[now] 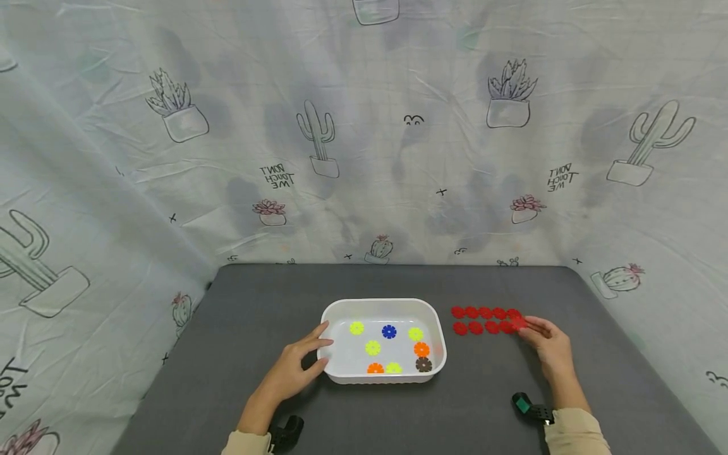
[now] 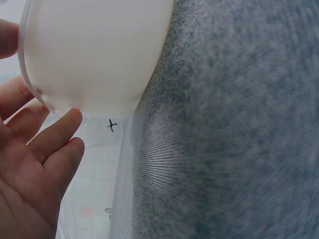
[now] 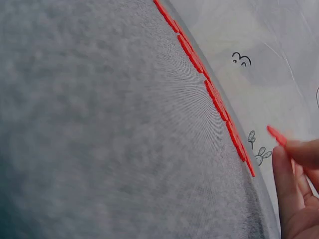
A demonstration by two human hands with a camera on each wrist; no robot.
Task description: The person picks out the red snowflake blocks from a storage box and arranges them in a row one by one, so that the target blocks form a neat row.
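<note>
A white plastic tray (image 1: 382, 379) stands on the grey table, with several notched interlocking discs in yellow-green, orange, blue and dark brown lying inside. My left hand (image 1: 292, 368) holds the tray's left rim. In the left wrist view, some of its fingers reach over the rim while two lie along the outer wall (image 2: 99, 59). Right of the tray, red interlocking discs (image 1: 476, 327) lie flat in two rows. My right hand (image 1: 550, 347) pinches one red disc (image 3: 275, 134) between thumb and finger, raised above the right end of the near row.
The grey table (image 1: 273, 303) reaches back to a pale hanging cloth (image 1: 364, 189) printed with cacti. A black wrist camera mount (image 1: 288, 433) is at the left wrist, another (image 1: 531, 409) at the right, both low over the table.
</note>
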